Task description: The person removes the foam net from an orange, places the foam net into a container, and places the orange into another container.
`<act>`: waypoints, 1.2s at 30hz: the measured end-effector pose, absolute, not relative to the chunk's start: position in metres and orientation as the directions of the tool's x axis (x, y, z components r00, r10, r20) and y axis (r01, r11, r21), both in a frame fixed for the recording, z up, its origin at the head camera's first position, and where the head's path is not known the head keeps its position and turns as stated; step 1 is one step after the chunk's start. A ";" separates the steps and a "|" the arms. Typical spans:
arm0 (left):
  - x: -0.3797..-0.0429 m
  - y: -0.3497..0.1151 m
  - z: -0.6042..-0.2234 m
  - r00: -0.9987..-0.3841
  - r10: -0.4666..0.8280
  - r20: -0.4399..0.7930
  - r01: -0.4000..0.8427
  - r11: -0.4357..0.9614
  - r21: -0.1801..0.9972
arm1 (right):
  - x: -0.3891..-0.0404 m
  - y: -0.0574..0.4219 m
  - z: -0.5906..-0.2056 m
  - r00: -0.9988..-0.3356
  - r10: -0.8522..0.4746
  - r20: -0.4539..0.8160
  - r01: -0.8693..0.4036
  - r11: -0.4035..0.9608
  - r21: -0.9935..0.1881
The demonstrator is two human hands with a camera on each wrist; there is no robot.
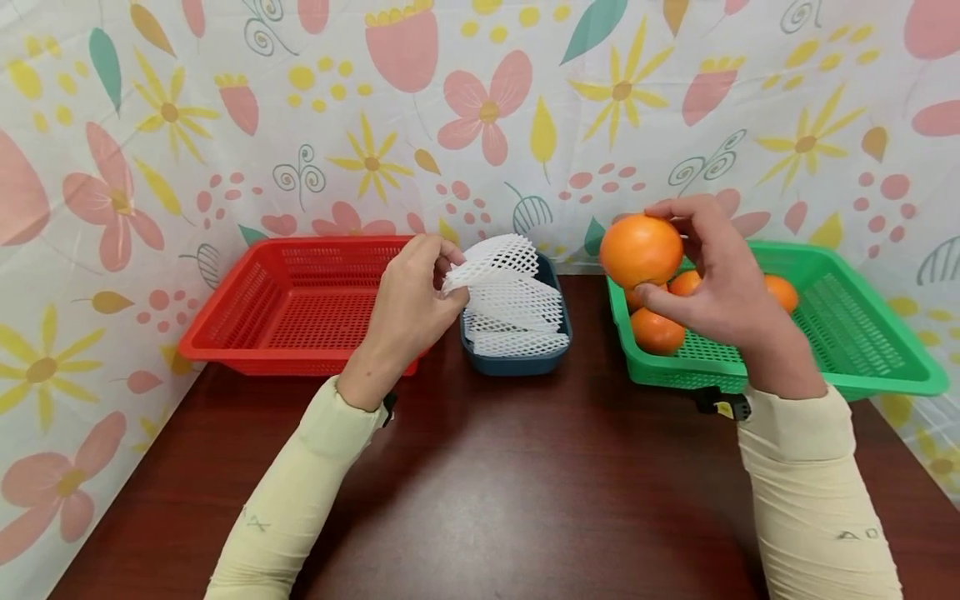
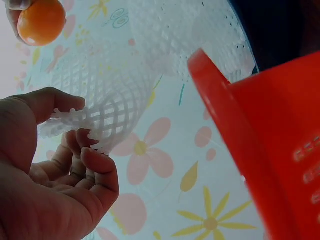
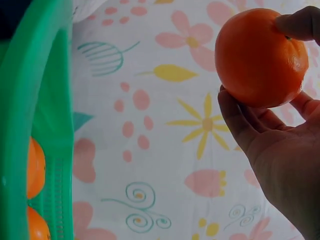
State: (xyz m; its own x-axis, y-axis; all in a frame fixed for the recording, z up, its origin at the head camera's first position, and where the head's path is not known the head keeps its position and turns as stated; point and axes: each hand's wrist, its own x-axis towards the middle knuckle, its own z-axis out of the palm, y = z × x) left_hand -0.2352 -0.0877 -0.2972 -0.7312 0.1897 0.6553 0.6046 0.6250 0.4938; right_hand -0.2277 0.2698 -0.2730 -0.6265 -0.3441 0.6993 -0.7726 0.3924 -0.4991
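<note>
My left hand (image 1: 416,296) pinches one end of a white foam net sleeve (image 1: 501,254) above the blue bin. In the left wrist view the foam net sleeve (image 2: 112,102) hangs between thumb and fingers, its mesh spread out. Several more foam net sleeves (image 1: 517,312) lie in the blue bin (image 1: 517,365). My right hand (image 1: 723,279) grips an orange (image 1: 641,250) over the left end of the green basket (image 1: 862,333). Seen from the right wrist, the orange (image 3: 261,57) sits between thumb and fingers. Several other oranges (image 1: 657,332) lie in the basket, partly hidden by the hand.
A red basket (image 1: 247,362) stands left of the blue bin, partly behind my left arm. All the containers rest on a dark brown table (image 1: 487,483), close to a flower-printed cloth (image 1: 487,117) hanging behind.
</note>
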 end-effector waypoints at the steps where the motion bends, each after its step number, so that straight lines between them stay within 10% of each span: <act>1: -0.236 -0.087 -0.297 -0.737 0.189 0.650 0.600 0.626 0.498 | -0.230 0.272 -0.273 -0.629 -0.345 0.697 -0.770 0.398 -0.499; 36: -0.272 -0.058 -0.272 -0.773 0.301 0.558 0.551 0.755 0.357 | -0.290 0.351 -0.261 -0.889 -0.382 0.251 -0.456 0.787 -0.415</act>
